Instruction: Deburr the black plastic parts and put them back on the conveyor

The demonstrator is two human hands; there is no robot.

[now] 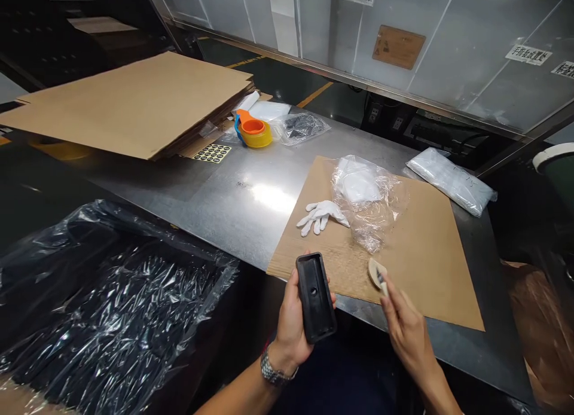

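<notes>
Black plastic tray (pixel 315 296), gripped upright in the left hand (pixel 291 325) at the table (pixel 233 200) edge, wants steadying while the right hand (pixel 406 328), pinching a small beige scraper (pixel 377 274), should work gently along its rim.

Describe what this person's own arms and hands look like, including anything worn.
Both hands are bare, no gloves. The left hand has a silver metal-link wristwatch on its wrist. The right hand wears nothing. Both forearms are uncovered; no sleeves show.
</notes>
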